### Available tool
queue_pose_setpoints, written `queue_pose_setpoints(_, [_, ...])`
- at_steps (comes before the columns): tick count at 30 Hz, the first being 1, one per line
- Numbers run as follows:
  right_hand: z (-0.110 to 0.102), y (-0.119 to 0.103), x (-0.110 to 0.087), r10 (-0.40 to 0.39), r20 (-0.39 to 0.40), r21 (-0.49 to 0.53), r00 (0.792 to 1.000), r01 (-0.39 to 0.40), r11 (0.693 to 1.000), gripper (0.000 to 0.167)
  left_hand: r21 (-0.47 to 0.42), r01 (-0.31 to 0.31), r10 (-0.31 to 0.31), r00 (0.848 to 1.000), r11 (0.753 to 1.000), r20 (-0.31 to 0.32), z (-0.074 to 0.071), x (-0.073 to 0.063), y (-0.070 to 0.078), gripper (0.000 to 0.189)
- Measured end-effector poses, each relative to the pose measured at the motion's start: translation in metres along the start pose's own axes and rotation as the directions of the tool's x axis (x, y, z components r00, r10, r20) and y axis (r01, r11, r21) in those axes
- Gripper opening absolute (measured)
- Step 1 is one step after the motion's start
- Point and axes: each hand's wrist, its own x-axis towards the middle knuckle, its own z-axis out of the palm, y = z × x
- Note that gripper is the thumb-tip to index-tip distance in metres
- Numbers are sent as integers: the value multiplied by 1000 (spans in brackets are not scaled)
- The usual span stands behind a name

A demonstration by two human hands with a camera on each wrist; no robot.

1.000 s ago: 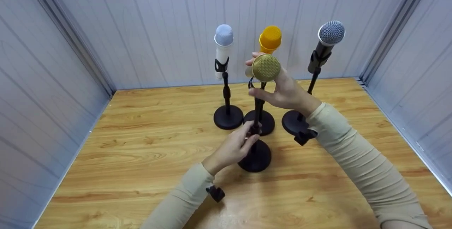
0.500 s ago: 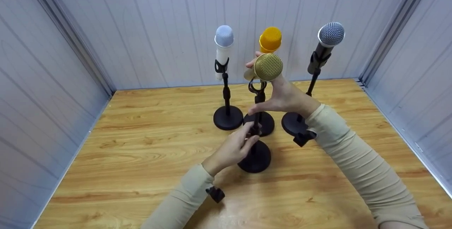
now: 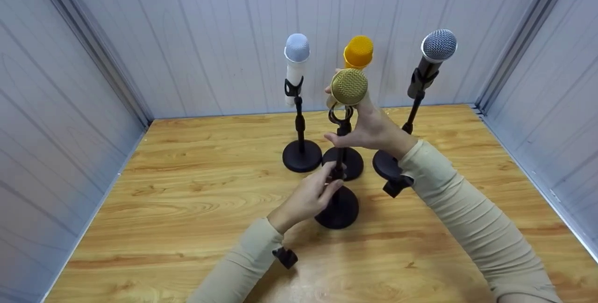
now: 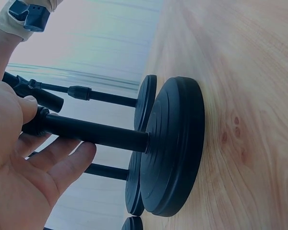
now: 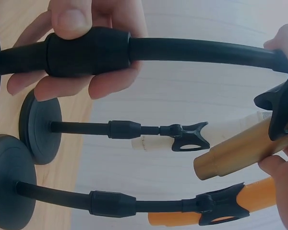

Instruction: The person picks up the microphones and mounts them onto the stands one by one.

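A gold microphone (image 3: 349, 87) is at the top of the nearest black microphone stand (image 5: 201, 50), its body overlapping the stand's clip (image 5: 283, 108) in the right wrist view. My right hand (image 3: 373, 128) holds it, fingers curled behind its body, the thumb extended across the stand's upper pole. Lower down, my left hand (image 3: 306, 195) grips the collar (image 5: 89, 51) of this stand, thumb on one side and fingers round the other. Its round black base (image 4: 180, 143) stands on the wooden table.
Behind stand a white microphone (image 3: 295, 72), an orange microphone (image 3: 359, 51) and a black microphone with a silver head (image 3: 439, 45), each on its own black stand. The orange one's base (image 3: 355, 165) is close behind the held stand. Pale panel walls (image 3: 210, 37) enclose the table (image 3: 187, 209).
The gold microphone's head has shifted slightly, first right, then back left. My right thumb has come down from beside the clip onto the stand's pole. My left hand keeps its grip.
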Motion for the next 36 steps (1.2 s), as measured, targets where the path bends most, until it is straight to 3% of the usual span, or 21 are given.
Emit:
queue_pose_setpoints(10, [0,0,-1,7,-19,-7,1000,-7,1000,95,13,-14,14,1000,1000,-6,1,0,0,30])
queue_pose_setpoints(19, [1,-1,-1,13,-11,15,1000,-13,1000,107,-19,-2,2,1000,1000,2,1,0,0,29])
queue_pose_setpoints(36, [0,-5,1,-16,-3,35,1000,16,999,95,-32,4,-4,1000,999,7,1,1,1,32])
